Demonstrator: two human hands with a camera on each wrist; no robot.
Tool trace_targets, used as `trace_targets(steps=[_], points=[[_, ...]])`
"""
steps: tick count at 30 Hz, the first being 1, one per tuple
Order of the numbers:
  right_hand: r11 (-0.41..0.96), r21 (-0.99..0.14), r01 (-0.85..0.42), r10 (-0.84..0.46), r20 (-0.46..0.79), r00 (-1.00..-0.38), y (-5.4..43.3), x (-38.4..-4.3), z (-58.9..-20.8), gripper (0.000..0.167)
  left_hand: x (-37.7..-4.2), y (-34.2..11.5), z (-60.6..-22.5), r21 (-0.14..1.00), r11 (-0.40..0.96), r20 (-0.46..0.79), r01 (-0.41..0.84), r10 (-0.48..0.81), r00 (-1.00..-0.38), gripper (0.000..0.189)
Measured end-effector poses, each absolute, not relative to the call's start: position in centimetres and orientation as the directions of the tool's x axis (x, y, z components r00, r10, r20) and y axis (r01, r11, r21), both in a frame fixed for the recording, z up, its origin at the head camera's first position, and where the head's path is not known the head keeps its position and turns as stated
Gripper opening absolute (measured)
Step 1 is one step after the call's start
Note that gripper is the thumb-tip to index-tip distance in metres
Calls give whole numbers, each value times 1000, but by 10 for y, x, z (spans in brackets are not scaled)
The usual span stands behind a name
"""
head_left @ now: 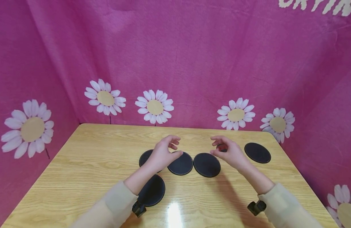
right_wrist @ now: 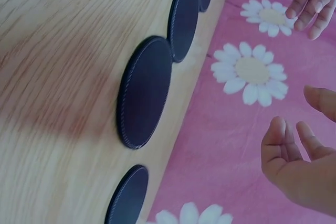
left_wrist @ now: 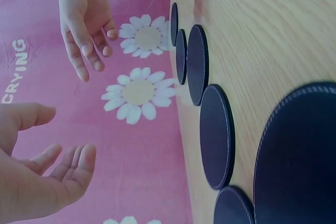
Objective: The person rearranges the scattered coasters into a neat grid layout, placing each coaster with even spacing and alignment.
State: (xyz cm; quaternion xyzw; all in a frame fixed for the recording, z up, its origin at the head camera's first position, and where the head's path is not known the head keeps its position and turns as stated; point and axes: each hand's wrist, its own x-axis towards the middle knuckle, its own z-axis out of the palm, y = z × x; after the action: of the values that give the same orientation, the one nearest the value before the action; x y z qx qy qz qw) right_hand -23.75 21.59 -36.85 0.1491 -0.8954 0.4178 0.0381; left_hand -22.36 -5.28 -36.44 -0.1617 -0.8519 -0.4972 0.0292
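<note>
Both hands hover over the table and hold nothing. My left hand (head_left: pixel 164 152) has loosely bent fingers, thumb apart from them, above a round black coaster (head_left: pixel 180 164) with stitched edging. Its forearm partly covers another coaster (head_left: pixel 145 157) and crosses a nearer one (head_left: pixel 153 191). My right hand (head_left: pixel 229 152) curves in the same loose way, just right of a coaster (head_left: pixel 207 165) that lies beside the first. A further coaster is mostly hidden behind the right fingers. In the left wrist view, the left hand (left_wrist: pixel 44 177) is clearly apart from the coasters.
One more coaster (head_left: pixel 257 153) lies flat toward the right edge of the light wooden table (head_left: pixel 101 152). Pink cloth (head_left: pixel 192 63) printed with white daisies hangs behind the table and at both sides. Small black devices (head_left: pixel 256 207) are worn at the wrists.
</note>
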Motion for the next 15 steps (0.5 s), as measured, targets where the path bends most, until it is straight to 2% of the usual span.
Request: trace_targets(steps=[8,15], points=[[611,-769,-187,-117,146,-982,240,-251,-377,51,-235,-30,-368,892,350,240,285,166,-956,46],[595,-794,-125,-40,127,-991,255,-263,-384,56,-246,-10,-375,907,270,298,325,135,-945,46]])
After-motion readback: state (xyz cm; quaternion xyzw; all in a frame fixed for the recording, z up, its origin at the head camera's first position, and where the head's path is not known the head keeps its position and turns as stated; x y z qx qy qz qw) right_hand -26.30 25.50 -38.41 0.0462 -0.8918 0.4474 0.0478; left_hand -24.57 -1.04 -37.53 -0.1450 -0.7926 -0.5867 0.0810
